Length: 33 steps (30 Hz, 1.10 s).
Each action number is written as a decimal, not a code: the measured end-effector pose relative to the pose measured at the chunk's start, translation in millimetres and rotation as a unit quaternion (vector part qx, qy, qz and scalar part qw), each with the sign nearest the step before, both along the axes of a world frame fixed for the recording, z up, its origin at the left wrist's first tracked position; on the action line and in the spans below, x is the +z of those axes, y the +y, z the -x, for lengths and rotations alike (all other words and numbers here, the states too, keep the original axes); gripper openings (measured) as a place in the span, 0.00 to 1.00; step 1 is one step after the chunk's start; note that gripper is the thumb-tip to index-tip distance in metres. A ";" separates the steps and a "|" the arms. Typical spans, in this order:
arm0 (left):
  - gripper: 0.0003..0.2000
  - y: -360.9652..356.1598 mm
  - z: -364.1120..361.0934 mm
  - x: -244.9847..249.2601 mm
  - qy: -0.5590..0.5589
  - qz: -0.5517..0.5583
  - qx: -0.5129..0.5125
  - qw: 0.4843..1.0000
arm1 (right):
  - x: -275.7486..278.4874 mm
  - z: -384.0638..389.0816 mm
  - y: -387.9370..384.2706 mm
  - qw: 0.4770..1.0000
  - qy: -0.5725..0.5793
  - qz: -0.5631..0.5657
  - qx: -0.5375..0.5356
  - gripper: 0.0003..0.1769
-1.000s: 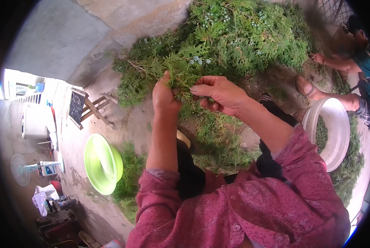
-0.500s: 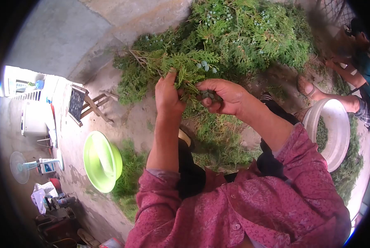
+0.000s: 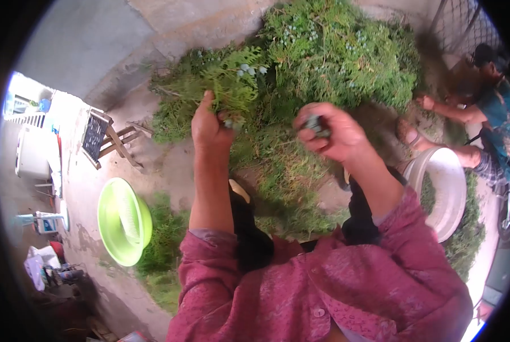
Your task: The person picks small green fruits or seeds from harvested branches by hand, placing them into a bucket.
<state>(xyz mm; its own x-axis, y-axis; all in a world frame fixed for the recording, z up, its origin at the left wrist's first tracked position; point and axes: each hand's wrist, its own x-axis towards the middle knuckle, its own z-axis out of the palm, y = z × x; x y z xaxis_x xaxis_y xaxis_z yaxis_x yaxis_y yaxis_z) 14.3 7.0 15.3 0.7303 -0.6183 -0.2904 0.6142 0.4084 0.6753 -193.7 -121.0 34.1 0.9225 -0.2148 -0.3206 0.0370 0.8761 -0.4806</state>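
My left hand (image 3: pixel 209 125) is closed round the stem of a leafy green conifer sprig (image 3: pixel 226 82), which fans out above my fingers. Pale blue-green cones (image 3: pixel 249 69) show near the sprig's upper right end. My right hand (image 3: pixel 341 135), apart from the sprig, has its fingers curled round several small green cones (image 3: pixel 316 125); how many lie in the palm is hidden. Behind both hands rises a big heap of cut conifer branches (image 3: pixel 340 62), dotted with similar cones.
A lime-green basin (image 3: pixel 108 228) with a strainer stands left, and a white tub (image 3: pixel 455 196) right, holding green bits. Farther right sits another person (image 3: pixel 503 119), one hand at the heap. A wooden folding stool (image 3: pixel 118 145) is at left. Clippings (image 3: pixel 283 188) lie between my feet.
My right hand has moved right, away from the sprig, with the cones in it. My left hand has shifted left, still gripping the sprig. The view has turned slightly.
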 end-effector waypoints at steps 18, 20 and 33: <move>0.06 -13.0 25.1 12.2 0.111 0.023 -0.011 0.994 | 32.4 200.0 -18.8 0.527 0.487 0.680 -0.151 0.20; 0.08 -16.8 24.5 8.7 0.079 0.035 -0.009 0.996 | 39.1 136.5 0.3 0.673 0.315 0.656 -0.134 0.19; 0.10 4.8 34.8 28.2 -0.069 -0.037 0.056 0.995 | 14.5 -70.6 82.5 0.939 0.064 0.330 -0.075 0.12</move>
